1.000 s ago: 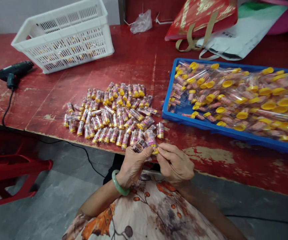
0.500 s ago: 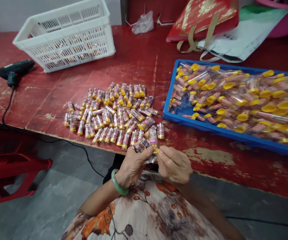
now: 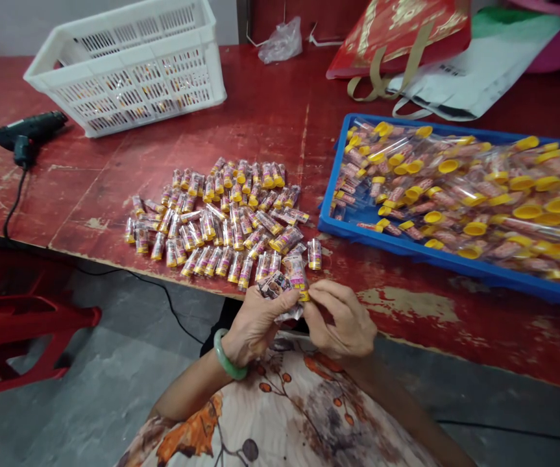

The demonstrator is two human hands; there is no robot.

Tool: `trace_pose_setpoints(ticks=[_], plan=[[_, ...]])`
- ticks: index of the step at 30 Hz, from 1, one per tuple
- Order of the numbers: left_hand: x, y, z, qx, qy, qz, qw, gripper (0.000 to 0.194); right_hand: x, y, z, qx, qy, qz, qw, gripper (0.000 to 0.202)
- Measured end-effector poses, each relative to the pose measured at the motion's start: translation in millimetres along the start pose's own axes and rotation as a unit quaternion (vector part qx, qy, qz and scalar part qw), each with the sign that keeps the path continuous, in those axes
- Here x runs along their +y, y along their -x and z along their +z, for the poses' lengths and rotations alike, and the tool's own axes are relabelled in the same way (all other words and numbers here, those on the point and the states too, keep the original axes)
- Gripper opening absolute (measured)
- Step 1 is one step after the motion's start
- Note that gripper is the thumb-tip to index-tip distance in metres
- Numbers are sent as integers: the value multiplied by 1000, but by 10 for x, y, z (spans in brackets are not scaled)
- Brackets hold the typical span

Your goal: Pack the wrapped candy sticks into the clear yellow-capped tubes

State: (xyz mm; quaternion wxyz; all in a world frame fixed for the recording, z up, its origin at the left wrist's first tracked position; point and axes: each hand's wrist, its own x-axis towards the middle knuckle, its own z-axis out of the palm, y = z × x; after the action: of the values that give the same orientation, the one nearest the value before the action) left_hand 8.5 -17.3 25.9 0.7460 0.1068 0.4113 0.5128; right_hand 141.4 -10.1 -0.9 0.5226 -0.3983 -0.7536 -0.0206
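Right hand (image 3: 340, 319) shifted closer, left hand (image 3: 256, 322), both gripping small tube (image 3: 297, 274)

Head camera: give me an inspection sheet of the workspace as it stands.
Surface: red table, paint worn near its front edge.
Job's things: small tube held by both hands; pile of tubes on table; blue tray of yellow-capped tubes.
Clutter: white crate, red bag, plastic bag.
Hands: left hand and right hand pinch the tube.
Cables: glue gun cord hangs off the edge.
Surroundings: red stool, grey floor.
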Motion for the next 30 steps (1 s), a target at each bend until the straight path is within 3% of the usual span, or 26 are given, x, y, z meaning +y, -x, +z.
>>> trace_pose_setpoints(ticks=[2,7,22,24,30], plan=[[2,-10,-16,-5,-3,10,1000,30,-9,-16,-22,-18,-30,19,999,34],[-18,-15,-45,-30,0,18,999,32,-19,-24,-56,-34,3,-13,999,36],[-39,-24,-34,-23,21,-22,999,24,114,38,9,15,12,-117,993,18],[-35,-27,-39,-17,13,-19,1000,25,89,34,11,7,10,-100,995,17],[-28,-4,-53,-9,-15,10,1000,24,-72,12,-14,10,-13,42,999,28]])
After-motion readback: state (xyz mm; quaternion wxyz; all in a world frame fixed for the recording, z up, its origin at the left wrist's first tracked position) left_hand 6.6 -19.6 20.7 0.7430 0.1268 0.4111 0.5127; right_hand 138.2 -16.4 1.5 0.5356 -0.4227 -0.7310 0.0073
